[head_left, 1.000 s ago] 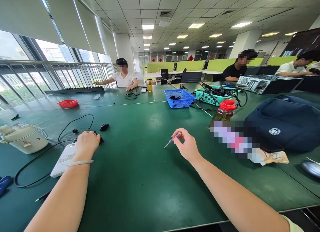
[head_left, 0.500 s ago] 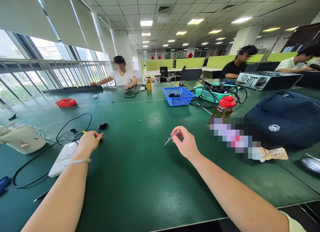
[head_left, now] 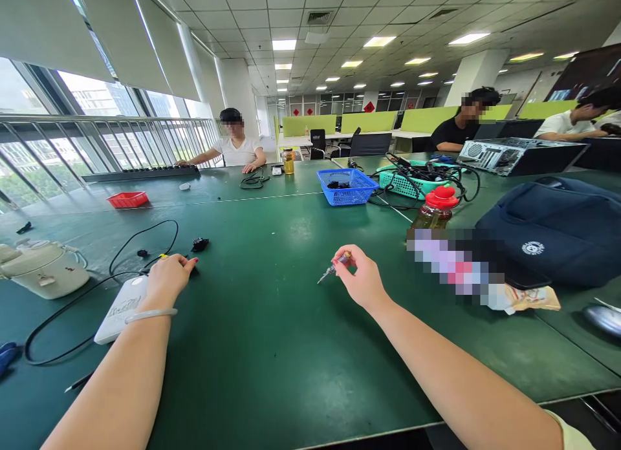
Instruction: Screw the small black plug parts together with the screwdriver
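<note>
My right hand [head_left: 363, 278] is closed around the handle of a small screwdriver [head_left: 330, 269], whose thin metal shaft points down and left just over the green table [head_left: 272, 321]. On the left, my left hand [head_left: 169, 275] is lowered to the tabletop with its fingers curled down. Something dark shows beneath its fingertips, too hidden to name. Just beyond that hand lies a small black part [head_left: 200, 244]. A white power bank [head_left: 121, 308] sits beside my left wrist, and a black cable [head_left: 58, 308] loops around it.
A cream jug-like container [head_left: 46, 269] stands far left, and a red tray [head_left: 128, 200] lies beyond. Blue basket [head_left: 347, 194], green basket [head_left: 402, 185], red-lidded bottle [head_left: 436, 207] and dark blue bag [head_left: 557, 230] stand to the right. Several people sit around the table.
My left hand has shifted very slightly left. My right hand and the screwdriver stay where they were.
</note>
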Tool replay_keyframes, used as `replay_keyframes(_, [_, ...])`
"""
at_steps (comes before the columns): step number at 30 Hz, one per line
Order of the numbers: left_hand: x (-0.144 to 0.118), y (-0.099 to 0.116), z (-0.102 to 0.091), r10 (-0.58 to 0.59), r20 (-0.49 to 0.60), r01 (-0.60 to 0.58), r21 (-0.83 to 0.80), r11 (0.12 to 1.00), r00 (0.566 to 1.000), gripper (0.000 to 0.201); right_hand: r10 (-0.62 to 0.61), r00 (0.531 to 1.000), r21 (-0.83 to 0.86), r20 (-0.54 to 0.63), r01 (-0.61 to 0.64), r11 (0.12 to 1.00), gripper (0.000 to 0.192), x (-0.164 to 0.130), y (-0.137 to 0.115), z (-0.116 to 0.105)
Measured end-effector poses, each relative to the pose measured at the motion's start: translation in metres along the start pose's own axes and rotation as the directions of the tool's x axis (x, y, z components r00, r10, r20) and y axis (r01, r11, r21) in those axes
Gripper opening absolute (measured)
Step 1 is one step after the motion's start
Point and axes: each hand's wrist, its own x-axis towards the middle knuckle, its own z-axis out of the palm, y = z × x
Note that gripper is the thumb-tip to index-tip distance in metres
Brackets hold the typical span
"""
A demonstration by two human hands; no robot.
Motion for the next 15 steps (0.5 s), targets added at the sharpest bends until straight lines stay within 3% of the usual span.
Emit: replay_keyframes(15, [-0.0032, 0.0023, 0.0012, -0.052, 0.049, 0.054, -0.031, 0.998, 0.997, 0.033, -0.016, 1.0, 0.002, 0.011, 0.016, 1.0, 0.013, 0.0005, 0.0008, 0.0003])
